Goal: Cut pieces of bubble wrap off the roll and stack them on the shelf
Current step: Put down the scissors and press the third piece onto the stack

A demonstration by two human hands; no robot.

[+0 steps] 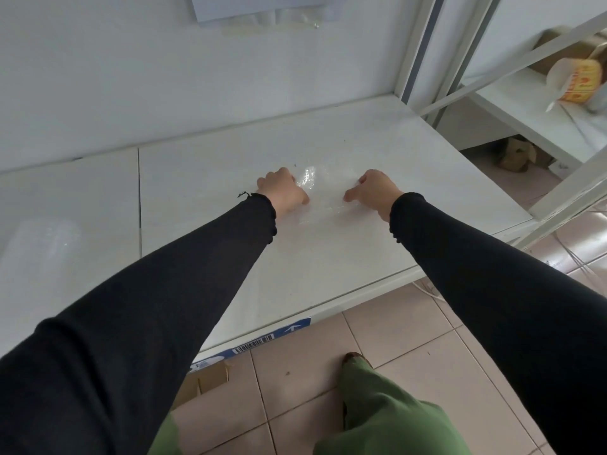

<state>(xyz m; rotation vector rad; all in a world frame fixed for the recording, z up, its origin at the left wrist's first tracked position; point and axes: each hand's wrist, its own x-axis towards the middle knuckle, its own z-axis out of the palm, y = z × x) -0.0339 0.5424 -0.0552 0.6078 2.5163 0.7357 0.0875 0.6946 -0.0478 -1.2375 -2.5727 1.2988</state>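
fingers point(262, 182) of the left hand point(283, 192) and right hand point(374, 192) curl down, pinching the two side edges of a clear bubble wrap piece point(323, 198) lying flat mid-shelf point(361, 257), both arms stretched forward in black sleeves point(164, 290), bare white surface all around, roll point(42, 244) far left.

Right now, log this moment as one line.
stage: placing | left hand and right hand on bubble wrap piece | flat on white shelf
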